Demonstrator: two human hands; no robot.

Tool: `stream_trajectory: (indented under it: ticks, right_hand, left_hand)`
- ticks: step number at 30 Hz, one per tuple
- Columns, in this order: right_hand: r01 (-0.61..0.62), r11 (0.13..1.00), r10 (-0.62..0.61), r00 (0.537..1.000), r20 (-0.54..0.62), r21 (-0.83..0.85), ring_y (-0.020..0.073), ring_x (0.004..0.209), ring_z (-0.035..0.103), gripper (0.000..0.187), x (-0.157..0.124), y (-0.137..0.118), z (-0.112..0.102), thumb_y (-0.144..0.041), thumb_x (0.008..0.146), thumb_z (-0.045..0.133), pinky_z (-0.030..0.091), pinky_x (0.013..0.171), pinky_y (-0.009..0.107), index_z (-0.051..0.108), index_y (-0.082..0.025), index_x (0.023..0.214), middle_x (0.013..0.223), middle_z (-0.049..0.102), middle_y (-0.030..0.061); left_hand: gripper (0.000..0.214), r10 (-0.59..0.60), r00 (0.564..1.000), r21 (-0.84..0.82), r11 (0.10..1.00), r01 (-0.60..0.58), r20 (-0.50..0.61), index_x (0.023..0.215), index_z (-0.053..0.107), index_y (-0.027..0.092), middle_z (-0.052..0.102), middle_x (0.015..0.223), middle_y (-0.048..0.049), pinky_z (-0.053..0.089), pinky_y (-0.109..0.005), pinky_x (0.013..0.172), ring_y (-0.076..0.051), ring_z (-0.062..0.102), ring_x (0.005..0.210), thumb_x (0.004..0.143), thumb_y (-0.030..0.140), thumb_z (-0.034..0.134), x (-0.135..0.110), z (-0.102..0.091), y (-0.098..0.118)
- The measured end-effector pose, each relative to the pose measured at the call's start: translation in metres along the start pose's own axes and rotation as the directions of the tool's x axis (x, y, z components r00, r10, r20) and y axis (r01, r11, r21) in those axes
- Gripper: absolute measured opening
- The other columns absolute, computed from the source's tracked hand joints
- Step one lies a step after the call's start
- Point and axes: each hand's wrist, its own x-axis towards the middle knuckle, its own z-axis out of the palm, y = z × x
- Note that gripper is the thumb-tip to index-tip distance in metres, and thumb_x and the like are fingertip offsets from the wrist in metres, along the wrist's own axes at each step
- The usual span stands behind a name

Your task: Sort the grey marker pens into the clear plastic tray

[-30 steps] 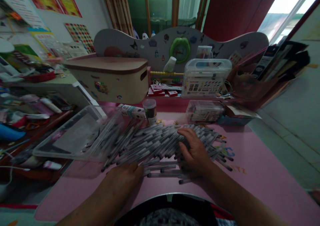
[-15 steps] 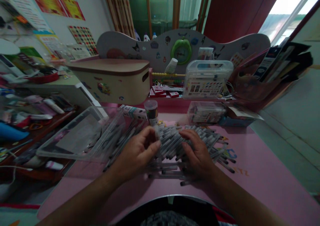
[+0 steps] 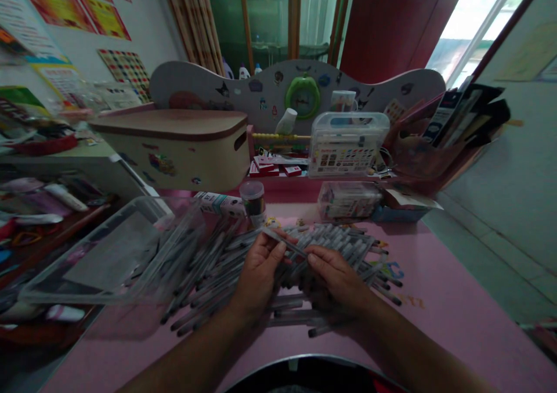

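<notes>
Between my two hands lies one slim pen point(image 3: 290, 243), slanting down to the right. My left hand point(image 3: 263, 265) is closed, its thumb and fingers pinching the pen's upper left part. The lower right end sits in the fingertips of my right hand point(image 3: 334, 271), which is closed too. Below and around both hands spreads a large heap of clear pens point(image 3: 217, 282) with dark ends. A few loose pens point(image 3: 289, 313) lie crosswise nearer to me. Behind my left hand stands a small round container point(image 3: 252, 198) with a clear lid.
On the left a clear plastic bin point(image 3: 87, 294) overhangs the edge of the pink table point(image 3: 435, 335). At the back are a lidded beige box point(image 3: 187, 161), a clear carry case point(image 3: 348, 149), a clear box of pens point(image 3: 348, 200) and a green clock point(image 3: 302, 97).
My left hand has closed on a pen, and my right hand has come in to pinch its other end. The camera view has shifted, so the background sits farther left.
</notes>
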Motion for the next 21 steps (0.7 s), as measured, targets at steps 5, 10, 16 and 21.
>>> stream_trajectory:
  ticks: [5, 10, 16, 21]
  right_hand:
    - [0.058, 0.976, -0.052, 0.998, 0.034, -0.211, 0.0146, 0.066, 0.058, 0.028, 0.000, -0.006, 0.003, -0.039, 0.097, 0.047, 0.046, 0.061, 0.025, 0.064, -0.017, 0.093, 0.076, 0.062, 0.0011]
    - [0.257, 0.779, -0.345, 0.937, -0.048, -0.572, 0.0207, 0.097, 0.059, 0.022, 0.001, -0.004, 0.000, -0.027, 0.097, 0.046, 0.048, 0.087, 0.035, 0.062, -0.019, 0.110, 0.102, 0.062, 0.0072]
    - [0.420, 0.375, -0.621, 0.776, 0.113, -0.826, 0.0303, 0.134, 0.038, 0.060, 0.002, 0.001, -0.004, -0.019, 0.089, 0.055, 0.033, 0.110, 0.053, 0.034, -0.021, 0.146, 0.143, 0.044, 0.0161]
    - [0.424, 0.366, -0.529, 0.827, 0.190, -0.828, 0.0233, 0.097, 0.062, 0.031, 0.006, 0.003, -0.005, -0.014, 0.096, 0.042, 0.050, 0.088, 0.040, 0.056, -0.018, 0.124, 0.105, 0.067, 0.0119]
  left_hand:
    - [0.031, -0.148, 0.988, -0.100, 0.983, 0.152, 0.037, 0.101, 0.062, 0.017, 0.071, 0.091, -0.0041, 0.051, -0.023, 0.069, -0.011, 0.063, 0.071, 0.082, 0.040, 0.070, 0.001, -0.004, -0.008]
    - [0.040, -0.138, 0.981, -0.066, 0.987, 0.148, 0.137, 0.115, 0.052, 0.021, 0.063, 0.063, 0.0049, 0.038, -0.015, 0.045, -0.007, 0.050, 0.046, 0.083, 0.041, 0.067, 0.007, -0.011, 0.006]
    - [0.041, -0.389, 0.825, -0.086, 0.884, 0.459, 0.410, 0.103, 0.046, 0.022, 0.055, 0.049, 0.0078, 0.023, -0.013, 0.035, -0.004, 0.035, 0.031, 0.076, 0.036, 0.073, 0.014, -0.020, 0.002]
    - [0.023, -0.406, 0.862, -0.098, 0.886, 0.452, 0.304, 0.088, 0.055, 0.016, 0.060, 0.056, 0.0017, 0.029, -0.015, 0.038, -0.006, 0.046, 0.040, 0.076, 0.031, 0.069, 0.013, -0.017, -0.008]
